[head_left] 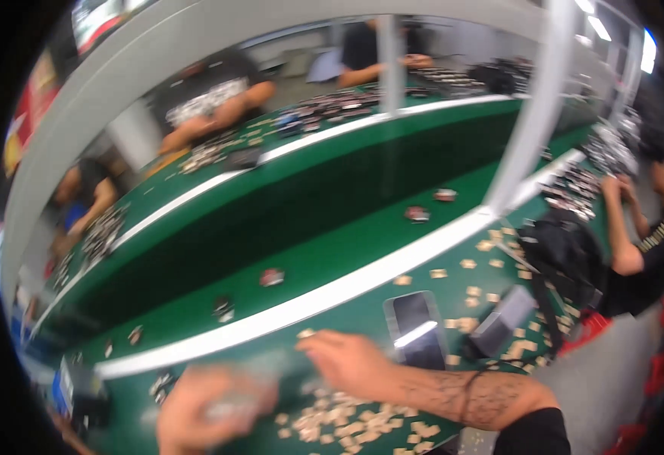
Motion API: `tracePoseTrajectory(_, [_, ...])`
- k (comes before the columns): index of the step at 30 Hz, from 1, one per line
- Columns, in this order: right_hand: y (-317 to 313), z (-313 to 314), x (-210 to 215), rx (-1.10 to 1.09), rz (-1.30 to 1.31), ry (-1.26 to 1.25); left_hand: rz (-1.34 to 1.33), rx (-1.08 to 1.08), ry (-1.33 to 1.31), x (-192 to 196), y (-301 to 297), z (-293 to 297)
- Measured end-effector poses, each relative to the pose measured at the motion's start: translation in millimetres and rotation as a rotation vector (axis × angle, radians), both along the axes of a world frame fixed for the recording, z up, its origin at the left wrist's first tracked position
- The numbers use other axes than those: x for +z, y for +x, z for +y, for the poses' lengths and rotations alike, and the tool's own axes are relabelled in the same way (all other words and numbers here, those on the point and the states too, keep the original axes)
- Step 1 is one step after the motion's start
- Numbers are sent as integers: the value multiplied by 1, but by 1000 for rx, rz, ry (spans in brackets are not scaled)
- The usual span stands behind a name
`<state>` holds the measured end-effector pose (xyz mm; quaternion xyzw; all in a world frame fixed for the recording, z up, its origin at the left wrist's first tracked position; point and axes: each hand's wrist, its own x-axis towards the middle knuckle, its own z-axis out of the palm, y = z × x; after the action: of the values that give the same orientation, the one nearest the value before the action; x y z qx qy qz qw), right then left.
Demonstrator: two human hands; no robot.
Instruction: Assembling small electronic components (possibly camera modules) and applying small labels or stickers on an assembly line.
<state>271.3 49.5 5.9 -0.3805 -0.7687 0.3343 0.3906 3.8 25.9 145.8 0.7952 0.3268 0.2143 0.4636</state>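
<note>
My right hand [351, 365] reaches in from the right, its thumb and forefinger pinched on a small tan piece [306, 334] close to the white rail. At the lower left, my left hand [203, 406] is smeared by motion. Something pale and shiny shows by its fingers, but its kind and whether it is held cannot be made out. Below and between the hands, a heap of small flat tan pieces [347, 421] lies on the green table [271, 379]. A small dark and silvery part [163, 385] sits beyond my left hand.
A phone [415, 326] and a grey box [504, 320] lie right of my hand, among scattered tan pieces. Beside them is a black bag [563, 246]. The white rail [286, 307] borders a green belt carrying several small parts. Co-workers sit across and at right.
</note>
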Motion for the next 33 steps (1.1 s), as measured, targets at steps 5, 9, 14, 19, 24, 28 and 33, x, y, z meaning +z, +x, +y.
tracePoseTrajectory(5, [-7,3,0,61,-97,34,550,670,536,-90,-13,67])
tracePoseTrajectory(9, [-11,0,1,49,-27,-32,662,570,419,-106,-48,99])
tracePoseTrajectory(14, [-9,4,0,71,-10,-1,572,555,317,-107,-51,111])
tracePoseTrajectory(19, [-5,6,-3,57,-42,39,314,691,167,-114,-53,117])
tracePoseTrajectory(24, [-4,4,8,-9,-124,9,223,817,29,-113,-63,106])
tracePoseTrajectory(28, [-5,3,6,-42,-96,25,82,688,-83,-105,-27,69])
tracePoseTrajectory(33, [-9,3,5,-32,-25,47,140,540,67,-103,12,19])
